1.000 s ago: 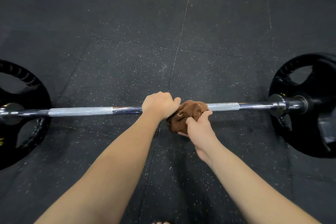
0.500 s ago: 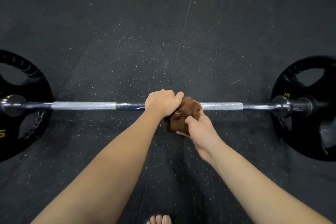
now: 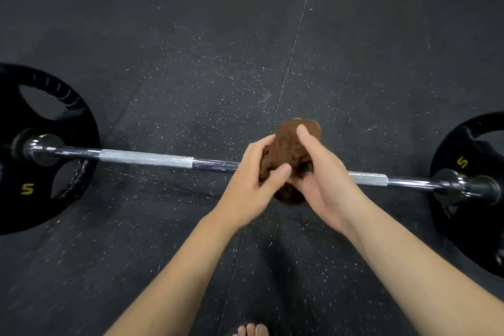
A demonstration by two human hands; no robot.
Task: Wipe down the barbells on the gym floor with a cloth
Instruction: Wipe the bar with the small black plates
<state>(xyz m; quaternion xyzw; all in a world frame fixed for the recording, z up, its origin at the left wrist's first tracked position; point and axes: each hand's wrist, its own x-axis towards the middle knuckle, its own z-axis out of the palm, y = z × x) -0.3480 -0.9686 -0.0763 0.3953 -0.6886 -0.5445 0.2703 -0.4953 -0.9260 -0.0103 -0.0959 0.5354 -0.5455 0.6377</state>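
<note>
A chrome barbell (image 3: 152, 159) lies across the dark rubber floor with a black plate on each end. Above its middle I hold a bunched brown cloth (image 3: 286, 150) between both hands. My left hand (image 3: 253, 185) grips the cloth from the left, thumb across its front. My right hand (image 3: 319, 172) cups it from the right and below, with a finger over its top. The cloth and both hands hide the bar's centre; whether the cloth touches the bar cannot be told.
The left plate (image 3: 41, 150) and the right plate (image 3: 469, 188) are black, each marked with a yellow 5. Floor tile seams run away from me across the speckled mat (image 3: 191, 35). Bare toes (image 3: 252, 329) show at the bottom edge.
My left hand has let go of the bar and joined the right on the cloth. Both hands and the cloth have lifted up off the bar.
</note>
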